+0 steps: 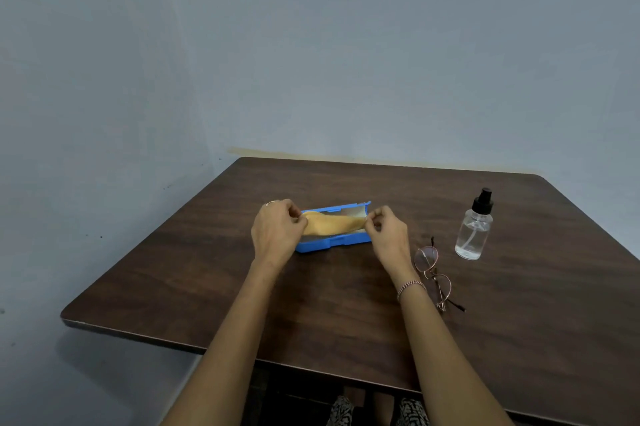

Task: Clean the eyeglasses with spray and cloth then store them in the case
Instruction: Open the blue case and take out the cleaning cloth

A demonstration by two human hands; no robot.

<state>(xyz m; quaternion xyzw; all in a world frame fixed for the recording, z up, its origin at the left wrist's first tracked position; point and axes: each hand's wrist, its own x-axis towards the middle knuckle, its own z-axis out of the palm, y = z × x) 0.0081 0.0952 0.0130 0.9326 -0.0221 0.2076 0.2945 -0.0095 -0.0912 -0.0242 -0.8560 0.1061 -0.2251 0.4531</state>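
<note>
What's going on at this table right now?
A person pinches a yellow cloth at its two ends, with the left hand and the right hand, just over the open blue case. The eyeglasses lie on the table beside the right wrist. The spray bottle stands upright farther right. Neither is being touched.

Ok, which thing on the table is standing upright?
The clear spray bottle with the black pump top, far right. The blue case and the glasses both lie flat on the table.
</note>
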